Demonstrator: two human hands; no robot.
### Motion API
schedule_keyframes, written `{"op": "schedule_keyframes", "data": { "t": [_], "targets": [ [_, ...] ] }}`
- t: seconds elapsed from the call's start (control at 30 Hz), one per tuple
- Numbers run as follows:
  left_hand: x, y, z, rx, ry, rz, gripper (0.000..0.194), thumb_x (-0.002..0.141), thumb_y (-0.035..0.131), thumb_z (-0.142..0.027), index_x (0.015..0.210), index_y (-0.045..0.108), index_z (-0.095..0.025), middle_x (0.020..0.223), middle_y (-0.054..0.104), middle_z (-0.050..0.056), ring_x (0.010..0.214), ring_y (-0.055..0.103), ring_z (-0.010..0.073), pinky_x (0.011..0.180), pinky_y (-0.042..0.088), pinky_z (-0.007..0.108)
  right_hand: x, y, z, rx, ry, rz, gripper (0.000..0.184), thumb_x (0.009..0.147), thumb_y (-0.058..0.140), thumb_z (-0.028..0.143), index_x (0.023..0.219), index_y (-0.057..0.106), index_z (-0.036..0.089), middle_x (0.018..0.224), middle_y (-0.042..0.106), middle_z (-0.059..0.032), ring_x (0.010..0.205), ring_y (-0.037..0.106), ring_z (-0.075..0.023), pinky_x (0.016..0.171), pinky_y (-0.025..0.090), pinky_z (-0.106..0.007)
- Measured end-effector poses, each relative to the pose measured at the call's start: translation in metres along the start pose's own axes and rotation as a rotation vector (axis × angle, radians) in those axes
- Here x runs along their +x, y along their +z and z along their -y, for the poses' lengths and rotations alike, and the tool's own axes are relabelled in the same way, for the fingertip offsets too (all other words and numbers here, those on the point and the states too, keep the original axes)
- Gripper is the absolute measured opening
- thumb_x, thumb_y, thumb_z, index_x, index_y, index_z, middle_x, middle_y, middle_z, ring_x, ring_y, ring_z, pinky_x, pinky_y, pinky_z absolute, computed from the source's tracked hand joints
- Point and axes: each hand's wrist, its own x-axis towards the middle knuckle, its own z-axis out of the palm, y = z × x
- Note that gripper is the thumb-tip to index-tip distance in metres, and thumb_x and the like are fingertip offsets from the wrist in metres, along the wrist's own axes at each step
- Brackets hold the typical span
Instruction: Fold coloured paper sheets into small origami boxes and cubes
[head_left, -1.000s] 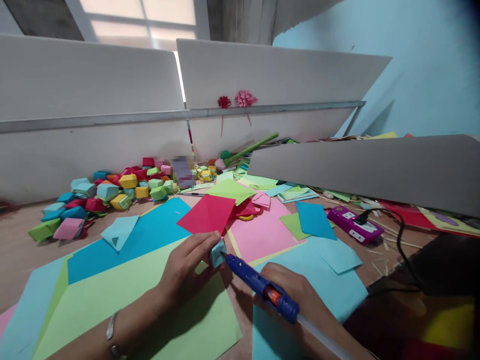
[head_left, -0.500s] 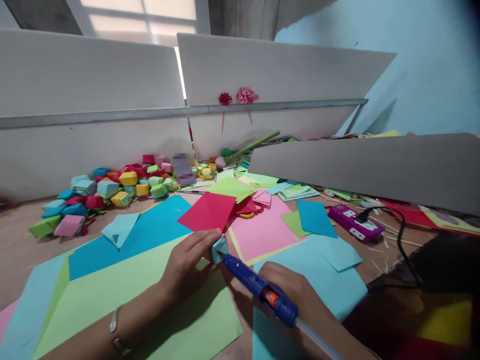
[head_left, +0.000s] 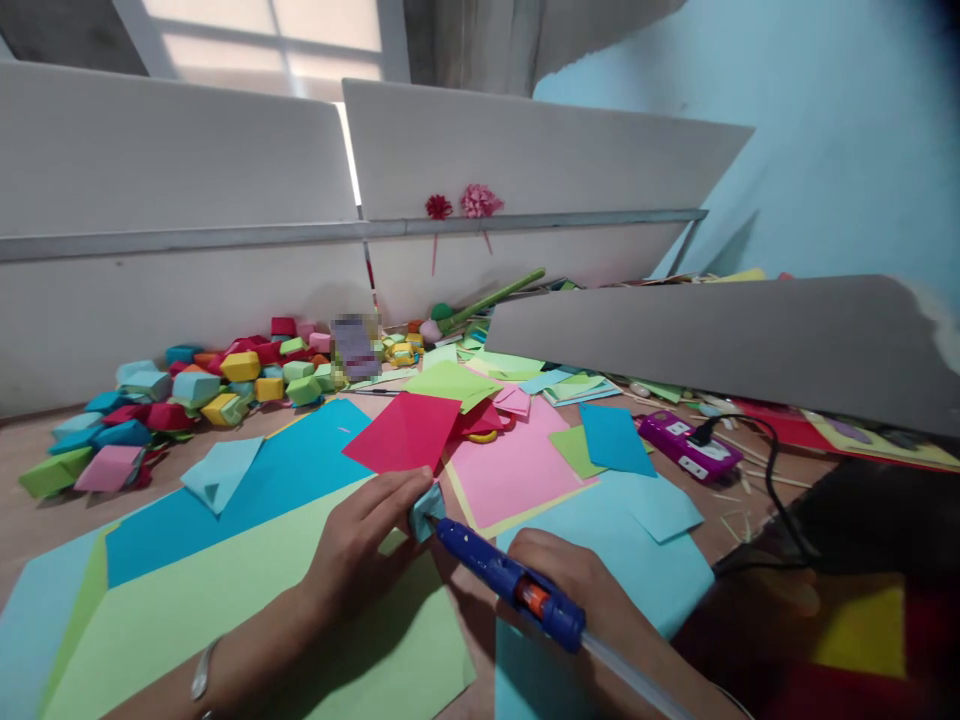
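My left hand (head_left: 367, 535) pinches a small light-blue folded paper piece (head_left: 426, 510) between thumb and fingers. My right hand (head_left: 562, 570) is wrapped round a blue hot glue gun (head_left: 480, 558) with a clear glue stick (head_left: 626, 680) running out of its back end. The gun's nozzle meets the paper piece; whether glue is coming out I cannot make out. Under my left hand lies a large light-green sheet (head_left: 247, 590), and beneath my right a light-blue sheet (head_left: 600, 520). A red square of paper (head_left: 405, 432) lies just beyond the paper piece.
Several coloured folded paper boxes (head_left: 195, 388) are heaped at the back left. A purple power strip (head_left: 690, 447) with a black cable (head_left: 776, 480) sits at the right. Grey board (head_left: 720, 350) leans behind it. Yellow-handled scissors (head_left: 481, 436) lie partly under paper. Two paper flowers (head_left: 481, 201) hang at the back panel.
The whole view has shifted slightly, so things appear a little further left and lower. Both hands keep the same grip, with the nozzle still at the paper piece.
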Motion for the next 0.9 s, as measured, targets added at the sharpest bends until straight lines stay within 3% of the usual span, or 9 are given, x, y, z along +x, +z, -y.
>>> {"op": "schedule_keyframes", "data": {
  "t": [0.2, 0.47, 0.9],
  "targets": [
    [0.001, -0.0003, 0.0016, 0.056, 0.063, -0.009, 0.035, 0.088, 0.058, -0.02, 0.123, 0.057, -0.017, 0.11, 0.071, 0.015, 0.096, 0.069, 0.0215, 0.076, 0.059, 0.029, -0.0003, -0.0034, 0.0064, 0.064, 0.004, -0.008, 0.028, 0.085, 0.053, 0.035, 0.064, 0.044, 0.019, 0.067, 0.05, 0.0003, 0.063, 0.046, -0.0116, 0.056, 0.033, -0.024],
    [-0.0027, 0.0006, 0.0053, 0.098, 0.11, 0.049, 0.036, 0.09, 0.057, -0.023, 0.125, 0.055, -0.016, 0.112, 0.069, 0.015, 0.097, 0.068, 0.0217, 0.078, 0.058, 0.029, -0.0021, -0.0008, -0.0013, 0.029, -0.024, 0.019, 0.025, 0.082, 0.06, 0.028, 0.064, 0.044, 0.019, 0.067, 0.048, 0.0031, 0.062, 0.045, -0.0098, 0.057, 0.032, -0.022],
    [-0.0022, -0.0008, 0.0041, 0.055, 0.1, 0.025, 0.033, 0.089, 0.058, -0.026, 0.122, 0.059, -0.021, 0.106, 0.072, 0.01, 0.089, 0.071, 0.0201, 0.072, 0.058, 0.025, -0.0065, -0.0033, -0.0003, 0.055, -0.006, -0.036, 0.024, 0.08, 0.058, 0.029, 0.064, 0.044, 0.018, 0.066, 0.046, 0.0031, 0.06, 0.042, -0.0088, 0.055, 0.029, -0.022]
  ]
}}
